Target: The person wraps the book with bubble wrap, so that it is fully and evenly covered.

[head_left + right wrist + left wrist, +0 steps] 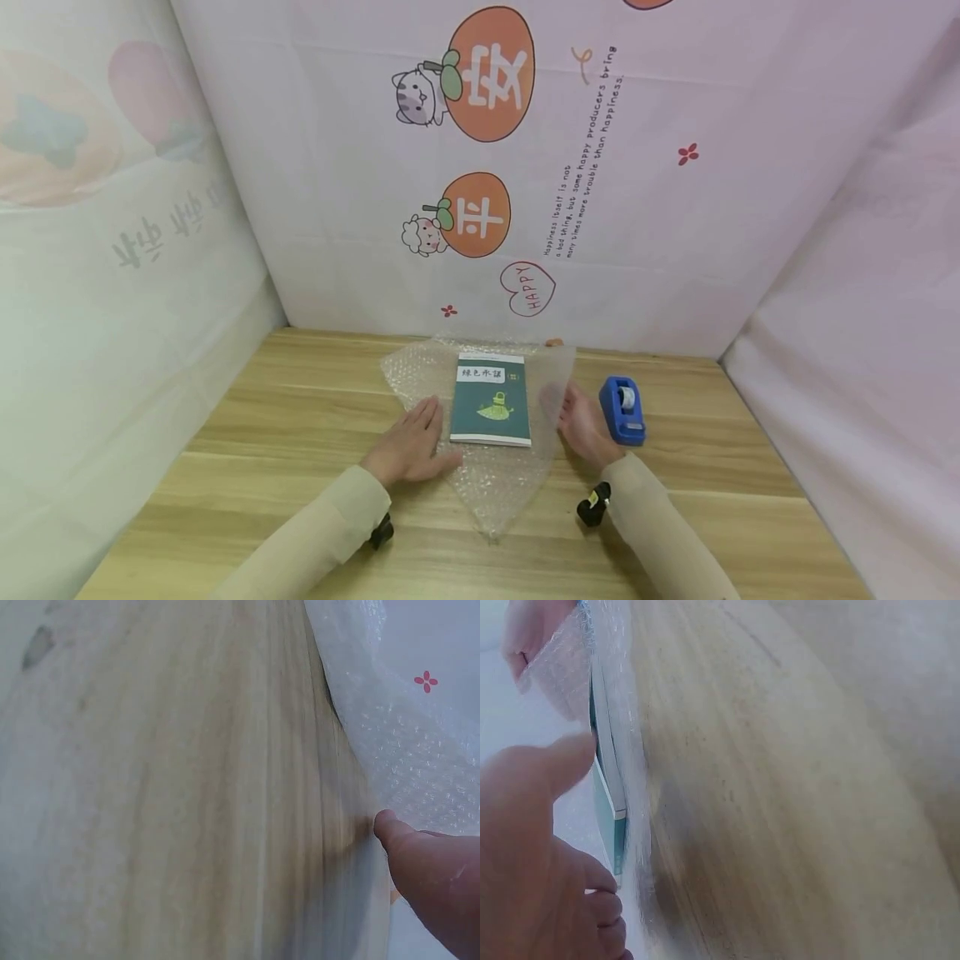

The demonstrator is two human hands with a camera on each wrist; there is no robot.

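Note:
A green booklet with white bands lies face up on a clear sheet of bubble wrap in the head view. My left hand rests flat on the wrap's left side, thumb spread toward the booklet's lower corner. On the other side, my right hand holds the wrap's right edge, which stands raised beside the booklet. Its fingers show only dimly through the film. The right wrist view has a thumb against the wrap's edge. In the left wrist view, the booklet's edge shows beside the left hand.
A blue tape dispenser stands on the wooden table, just right of my right hand. White printed cloth hangs behind the table and along both sides. A dark wrist camera sits by the right cuff.

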